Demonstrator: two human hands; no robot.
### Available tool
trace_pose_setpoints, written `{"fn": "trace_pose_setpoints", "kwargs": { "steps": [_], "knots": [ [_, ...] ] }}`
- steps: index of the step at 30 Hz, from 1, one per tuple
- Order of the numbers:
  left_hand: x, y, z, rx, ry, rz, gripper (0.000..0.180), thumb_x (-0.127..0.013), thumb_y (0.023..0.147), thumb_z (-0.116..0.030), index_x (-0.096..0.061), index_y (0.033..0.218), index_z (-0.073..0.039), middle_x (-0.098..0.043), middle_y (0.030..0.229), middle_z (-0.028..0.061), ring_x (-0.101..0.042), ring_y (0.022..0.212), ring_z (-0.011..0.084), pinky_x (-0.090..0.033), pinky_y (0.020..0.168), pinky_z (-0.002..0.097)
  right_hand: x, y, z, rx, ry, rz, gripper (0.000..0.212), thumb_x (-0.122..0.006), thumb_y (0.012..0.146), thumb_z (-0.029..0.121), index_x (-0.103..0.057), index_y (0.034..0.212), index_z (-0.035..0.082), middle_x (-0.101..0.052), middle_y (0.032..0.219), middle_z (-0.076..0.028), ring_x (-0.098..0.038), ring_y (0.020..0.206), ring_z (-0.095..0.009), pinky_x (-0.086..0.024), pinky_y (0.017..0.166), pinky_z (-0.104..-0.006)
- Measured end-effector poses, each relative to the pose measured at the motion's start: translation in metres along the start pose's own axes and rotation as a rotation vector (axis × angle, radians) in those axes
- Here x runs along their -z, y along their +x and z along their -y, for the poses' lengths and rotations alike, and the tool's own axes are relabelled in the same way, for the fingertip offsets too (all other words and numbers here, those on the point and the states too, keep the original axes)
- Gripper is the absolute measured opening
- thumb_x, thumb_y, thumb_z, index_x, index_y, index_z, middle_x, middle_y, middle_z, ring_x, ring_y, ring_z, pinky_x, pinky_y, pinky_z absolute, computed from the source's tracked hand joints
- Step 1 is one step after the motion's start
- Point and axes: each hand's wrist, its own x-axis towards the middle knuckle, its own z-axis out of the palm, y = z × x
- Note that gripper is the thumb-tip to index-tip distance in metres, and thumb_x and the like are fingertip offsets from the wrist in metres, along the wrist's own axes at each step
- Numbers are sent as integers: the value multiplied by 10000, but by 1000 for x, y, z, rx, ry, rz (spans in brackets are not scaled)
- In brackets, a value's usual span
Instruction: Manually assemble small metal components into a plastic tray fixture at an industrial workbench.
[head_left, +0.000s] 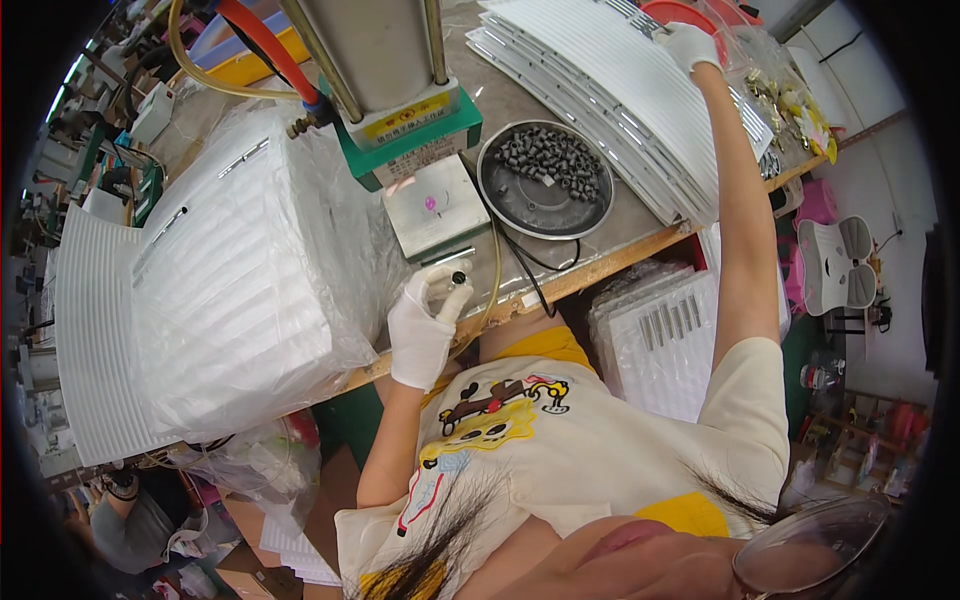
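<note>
My left hand (422, 325), in a white glove, pinches a small black cylinder (458, 277) at the bench's front edge, just below the press's white base plate (436, 205). My right hand (690, 44), also gloved, is stretched far up to the right. It grips the far end of a white ribbed strip (640, 110) on top of a fanned stack of such strips. A round dark metal dish (545, 205) holding several more black cylinders lies between the two hands.
A green-bodied press (405, 120) with red and yellow hoses stands at the back centre. Large stacks of white strips under clear plastic (230, 280) fill the left. A bag of small brass parts (790, 100) lies far right; more strips sit below the bench. Another person crouches bottom left.
</note>
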Motion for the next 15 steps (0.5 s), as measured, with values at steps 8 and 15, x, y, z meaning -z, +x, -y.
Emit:
{"fn": "trace_pose_setpoints", "kwargs": {
  "steps": [8, 15],
  "knots": [
    [0, -10, -12, 71, -1, 3, 294, -710, 920, -2, -674, 1210, -36, -721, 1176, 47, -667, 964, 109, -538, 876, 261, -76, 68, -17, -255, -108, 86, 450, -606, 941, 415, -729, 1196, 65, -672, 1255, -231, -649, 1173, -420, -517, 1014, -486],
    [4, -4, -23, 63, 136, -68, 281, -748, 902, -73, -702, 1179, -80, -729, 1107, 75, -690, 923, 148, -542, 852, 289, -72, 79, -25, -242, -93, 86, 428, -589, 924, 331, -718, 1211, 41, -656, 1278, -259, -628, 1220, -427, -507, 1028, -494]
  ]
}}
